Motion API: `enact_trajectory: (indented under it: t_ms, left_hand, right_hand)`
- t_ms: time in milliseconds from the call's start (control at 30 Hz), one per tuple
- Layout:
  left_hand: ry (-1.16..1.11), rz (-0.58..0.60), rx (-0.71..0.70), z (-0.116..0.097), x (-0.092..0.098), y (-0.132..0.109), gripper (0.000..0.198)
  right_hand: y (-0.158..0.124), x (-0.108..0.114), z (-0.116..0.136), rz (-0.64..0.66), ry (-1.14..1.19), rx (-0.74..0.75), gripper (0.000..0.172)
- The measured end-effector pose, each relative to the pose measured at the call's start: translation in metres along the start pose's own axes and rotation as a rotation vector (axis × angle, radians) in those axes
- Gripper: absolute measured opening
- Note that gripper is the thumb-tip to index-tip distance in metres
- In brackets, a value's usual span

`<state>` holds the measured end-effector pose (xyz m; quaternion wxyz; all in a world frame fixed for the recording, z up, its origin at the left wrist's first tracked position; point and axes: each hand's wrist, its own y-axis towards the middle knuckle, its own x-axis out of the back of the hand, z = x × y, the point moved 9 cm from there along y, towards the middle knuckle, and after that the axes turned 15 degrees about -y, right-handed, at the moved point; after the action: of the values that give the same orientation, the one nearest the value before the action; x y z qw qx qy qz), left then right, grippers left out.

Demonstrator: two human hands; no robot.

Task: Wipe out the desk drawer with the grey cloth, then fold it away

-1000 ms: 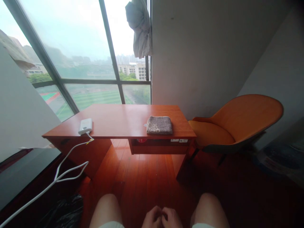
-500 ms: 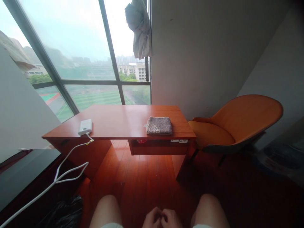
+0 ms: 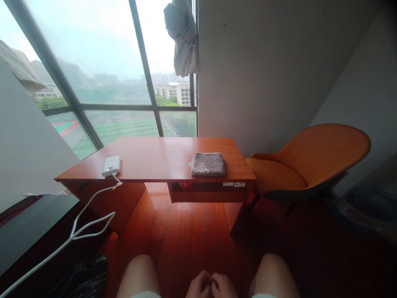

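"Where are the hands?"

"The left hand [image 3: 199, 285] and right hand [image 3: 223, 286] meet between the knees [image 3: 141, 271], loosely curled; whether they enclose anything, I can't tell."

"And beyond?"

"Ahead of them, well apart, a grey towel [image 3: 208, 164] lies on a desk [image 3: 155, 158]. Ahead-left, a white device [image 3: 111, 166] joins a cable [image 3: 72, 236]."

"What's done?"

"Towel folded, cable plugged in; neither hand touches either, so no handling seems under way."

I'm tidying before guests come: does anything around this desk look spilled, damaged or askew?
No spill or damage shows. The white cable looks untidy, running from the white device off the front of the desk with a loose loop, and the curtain is bunched into a lump.
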<state>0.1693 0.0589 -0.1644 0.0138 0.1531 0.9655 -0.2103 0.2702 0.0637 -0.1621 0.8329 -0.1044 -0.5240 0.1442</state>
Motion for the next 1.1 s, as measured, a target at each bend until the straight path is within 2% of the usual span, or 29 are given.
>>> enact_trajectory:
  t_ms: [333,600,800,1100]
  left_hand:
    - [-0.068,0.002,-0.020,-0.003,-0.003,0.002,0.003]
    - [-0.050,0.008,-0.038,-0.006,-0.002,0.000,0.006]
    - [-0.010,-0.014,0.034,0.001,-0.001,-0.002,0.004]
    - [-0.017,-0.022,0.035,0.001,0.000,0.000,0.006]
  right_hand:
    - [0.000,0.005,0.001,-0.009,0.038,-0.008,0.031]
    - [0.000,0.007,0.005,0.015,-0.037,-0.003,0.035]
    - [-0.003,0.010,0.006,0.012,-0.088,-0.029,0.033]
    - [0.004,0.000,0.001,-0.007,-0.001,-0.017,0.031]
